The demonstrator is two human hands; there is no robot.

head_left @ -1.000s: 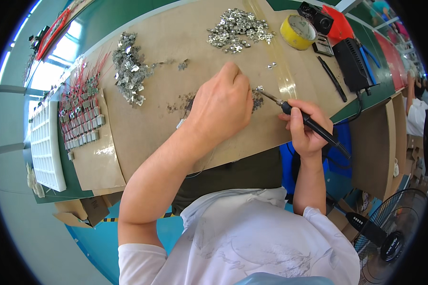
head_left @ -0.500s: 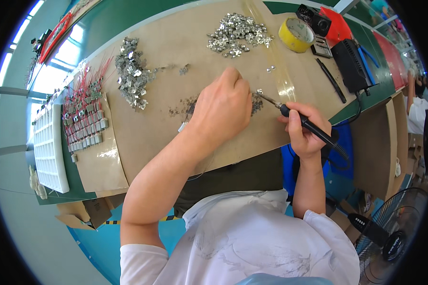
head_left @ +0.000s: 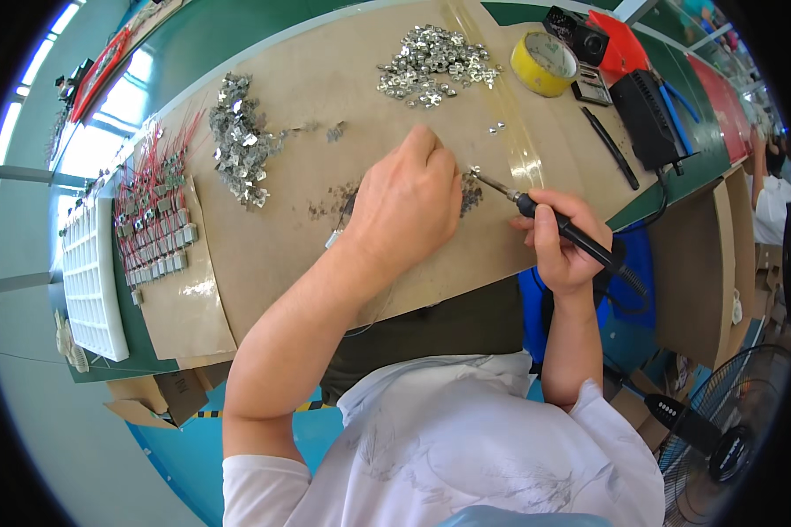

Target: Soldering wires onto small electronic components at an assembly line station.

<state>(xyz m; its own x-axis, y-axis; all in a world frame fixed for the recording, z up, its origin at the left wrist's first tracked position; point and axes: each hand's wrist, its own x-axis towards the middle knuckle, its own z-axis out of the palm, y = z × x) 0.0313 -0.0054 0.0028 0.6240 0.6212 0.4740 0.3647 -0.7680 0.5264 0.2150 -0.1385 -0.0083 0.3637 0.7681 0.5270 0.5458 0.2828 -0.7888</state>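
Observation:
My right hand [head_left: 562, 241] grips a soldering iron [head_left: 527, 205] by its black handle. The iron's metal tip points left, just beside my left hand [head_left: 409, 193]. A tiny shiny metal piece [head_left: 475, 172] shows at the tip. My left hand is closed with its fingers pinched together, and the back of the hand hides whatever is in them. Part of a small whitish component [head_left: 333, 237] and a thin wire show by my left wrist. Dark grey residue [head_left: 472, 195] marks the brown sheet [head_left: 308, 290] on both sides of the left hand.
Shiny metal pieces [head_left: 435, 66] are heaped at the back, grey metal tabs [head_left: 240, 140] at back left. Red-wired components [head_left: 158, 233] lie in rows beside a white tray [head_left: 95, 281]. Back right hold yellow tape [head_left: 543, 66], a black pen-like tool [head_left: 611, 147] and a black soldering station [head_left: 646, 119].

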